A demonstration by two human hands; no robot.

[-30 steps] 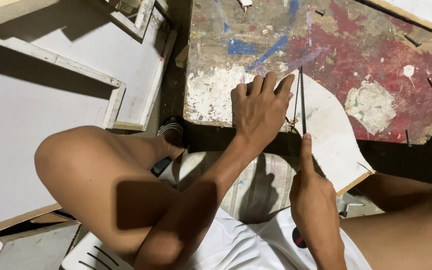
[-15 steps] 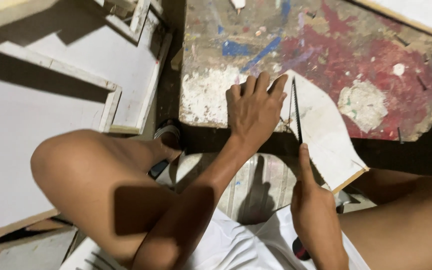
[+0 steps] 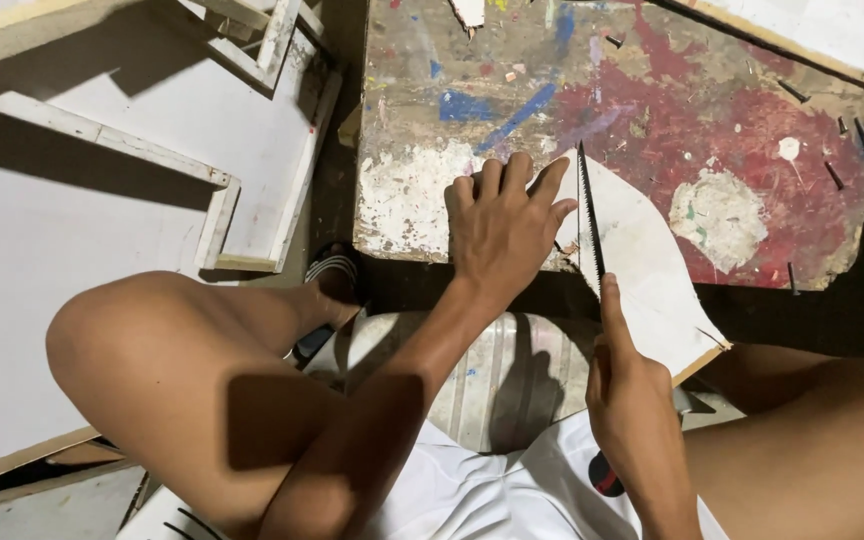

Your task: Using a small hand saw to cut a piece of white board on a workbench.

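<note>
Left hand (image 3: 500,225): flat, fingers spread, pressing the white board (image 3: 642,270) down.
Right hand (image 3: 635,400): clenched on the saw (image 3: 589,215).
Board: near edge of the paint-stained surface (image 3: 652,110), overhanging.

I see a worn wooden work table (image 3: 712,90) smeared with red, blue and white paint; several dark nails (image 3: 837,175) lie scattered over its right side; white-painted boards with raised wooden edging (image 3: 102,200) cover the floor to the left; a black sandal with white stripes (image 3: 327,270) rests near the table's corner; a ribbed metal seat (image 3: 492,370) sits below.
</note>
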